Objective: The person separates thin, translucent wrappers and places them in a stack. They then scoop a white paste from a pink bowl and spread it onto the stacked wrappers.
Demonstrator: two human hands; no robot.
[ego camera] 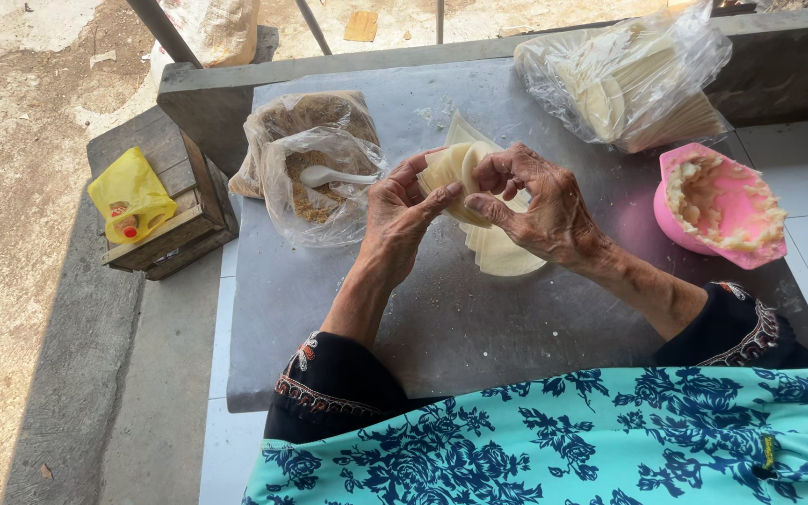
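Head view, looking down on a grey slab table (441, 327). Both hands meet near the centre of the frame, just above the slab.

Left hand (399, 220): fingers curled round a thin, pale round wrapper (449, 168), thumb on top, gripping its left edge. Right hand (540, 206): fingertips pinched on the same wrapper from the 3 o'clock side, thumb and forefinger closed on its rim. The wrapper is held up off the table between the two hands, partly folded; how far it is folded cannot be told.

Directly under the hands, toward 5 o'clock of the wrapper, lies a small stack of wrappers (502, 252) flat on the slab.

At 9 o'clock of the hands, a clear plastic bag of brown crumbly filling (315, 201) stands open, with a white spoon (334, 176) resting in it.

At 1 o'clock, a large clear bag of wrappers (628, 79) sits near the far edge of the table.

At 3 o'clock, well apart from the hands, a pink bowl (703, 245) holds pale lumpy paste.

Off the table at 9 o'clock, a yellow plastic bag (131, 192) rests on a wooden crate (184, 220).

Dark embroidered sleeves and a turquoise floral garment fill the bottom edge.
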